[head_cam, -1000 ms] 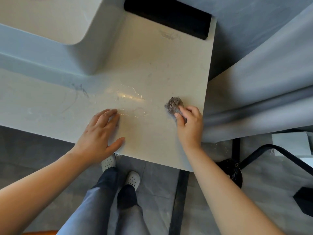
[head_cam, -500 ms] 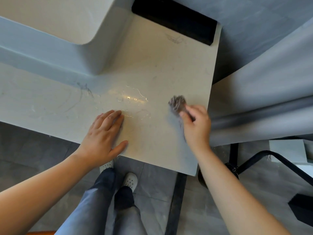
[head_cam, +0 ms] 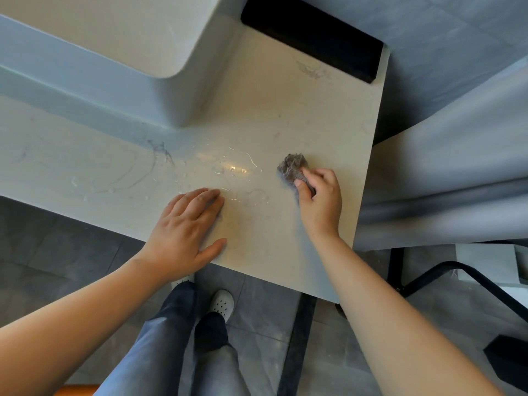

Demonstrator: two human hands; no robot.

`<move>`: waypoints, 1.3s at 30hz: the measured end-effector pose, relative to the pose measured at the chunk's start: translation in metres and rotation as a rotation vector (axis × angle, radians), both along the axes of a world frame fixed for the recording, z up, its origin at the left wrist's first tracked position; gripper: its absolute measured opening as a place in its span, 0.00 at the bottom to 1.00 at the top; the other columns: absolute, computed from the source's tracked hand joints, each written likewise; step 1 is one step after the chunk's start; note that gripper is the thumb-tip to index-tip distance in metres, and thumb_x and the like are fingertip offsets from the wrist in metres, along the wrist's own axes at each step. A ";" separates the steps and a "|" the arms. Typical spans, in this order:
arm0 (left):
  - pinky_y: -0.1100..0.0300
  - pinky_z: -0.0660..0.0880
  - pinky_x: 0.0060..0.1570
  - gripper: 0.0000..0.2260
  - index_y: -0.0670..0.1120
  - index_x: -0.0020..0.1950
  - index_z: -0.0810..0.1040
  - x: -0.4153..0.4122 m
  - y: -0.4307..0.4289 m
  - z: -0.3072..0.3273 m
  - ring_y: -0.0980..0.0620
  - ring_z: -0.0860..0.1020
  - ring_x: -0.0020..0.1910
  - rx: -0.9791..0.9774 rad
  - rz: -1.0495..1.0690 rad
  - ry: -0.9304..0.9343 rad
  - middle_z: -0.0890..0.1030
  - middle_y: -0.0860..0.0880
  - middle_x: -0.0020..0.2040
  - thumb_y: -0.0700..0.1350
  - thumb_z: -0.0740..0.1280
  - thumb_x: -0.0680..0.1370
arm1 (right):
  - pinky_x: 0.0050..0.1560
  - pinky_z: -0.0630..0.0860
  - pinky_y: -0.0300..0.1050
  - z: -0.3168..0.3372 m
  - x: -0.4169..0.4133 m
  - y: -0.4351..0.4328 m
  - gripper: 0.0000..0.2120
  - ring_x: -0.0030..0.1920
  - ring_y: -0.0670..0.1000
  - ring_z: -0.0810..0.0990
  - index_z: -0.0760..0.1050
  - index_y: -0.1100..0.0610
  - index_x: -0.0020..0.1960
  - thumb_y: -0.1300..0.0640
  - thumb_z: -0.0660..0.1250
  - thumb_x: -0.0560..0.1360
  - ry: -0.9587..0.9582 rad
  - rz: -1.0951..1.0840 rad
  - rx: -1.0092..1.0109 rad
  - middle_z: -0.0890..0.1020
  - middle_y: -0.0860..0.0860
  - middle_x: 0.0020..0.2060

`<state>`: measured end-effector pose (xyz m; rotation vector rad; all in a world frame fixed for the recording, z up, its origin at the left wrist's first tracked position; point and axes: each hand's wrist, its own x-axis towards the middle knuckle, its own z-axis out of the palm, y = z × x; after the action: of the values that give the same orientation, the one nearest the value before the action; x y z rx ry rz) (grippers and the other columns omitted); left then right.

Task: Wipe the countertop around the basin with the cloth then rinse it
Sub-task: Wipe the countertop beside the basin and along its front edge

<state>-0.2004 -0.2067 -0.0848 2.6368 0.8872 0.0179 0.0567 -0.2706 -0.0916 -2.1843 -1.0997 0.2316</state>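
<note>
Overhead, a pale countertop (head_cam: 257,115) fills the view, with a white basin (head_cam: 137,47) standing on its far left part. Right hand (head_cam: 321,202) grips a crumpled grey cloth (head_cam: 293,168), thumb and fingers curled round it, pressing it on the countertop near the right edge. Left hand (head_cam: 187,230) lies flat, fingers straight and together, palm down near the front edge, well apart from the cloth. Wet streaks (head_cam: 240,167) glisten between the hands and the basin. A black block (head_cam: 311,38) sits at the far corner. Legs and white shoes (head_cam: 221,304) show below
</note>
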 end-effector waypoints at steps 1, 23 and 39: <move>0.50 0.56 0.70 0.32 0.42 0.71 0.69 0.000 0.000 0.001 0.45 0.65 0.70 -0.003 0.001 0.002 0.69 0.46 0.71 0.62 0.57 0.74 | 0.48 0.76 0.48 -0.001 -0.011 -0.006 0.14 0.50 0.55 0.76 0.80 0.58 0.58 0.59 0.68 0.73 -0.001 0.017 0.002 0.77 0.54 0.50; 0.49 0.66 0.66 0.31 0.41 0.71 0.68 -0.042 0.018 0.010 0.44 0.68 0.66 -0.040 0.199 -0.036 0.70 0.45 0.67 0.60 0.56 0.75 | 0.49 0.70 0.38 0.016 0.005 0.063 0.13 0.50 0.55 0.78 0.80 0.60 0.58 0.61 0.69 0.73 0.066 -0.061 -0.012 0.77 0.55 0.51; 0.50 0.62 0.64 0.30 0.40 0.68 0.72 -0.044 0.024 0.004 0.42 0.68 0.65 0.013 0.160 -0.008 0.72 0.44 0.66 0.60 0.57 0.75 | 0.46 0.74 0.40 0.003 -0.078 0.006 0.13 0.47 0.51 0.76 0.82 0.57 0.54 0.59 0.69 0.71 -0.008 0.212 0.004 0.78 0.51 0.47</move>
<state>-0.2444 -0.1825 -0.0812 2.5688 1.0969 0.0749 -0.0210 -0.2644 -0.0890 -2.0658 -1.3361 0.3135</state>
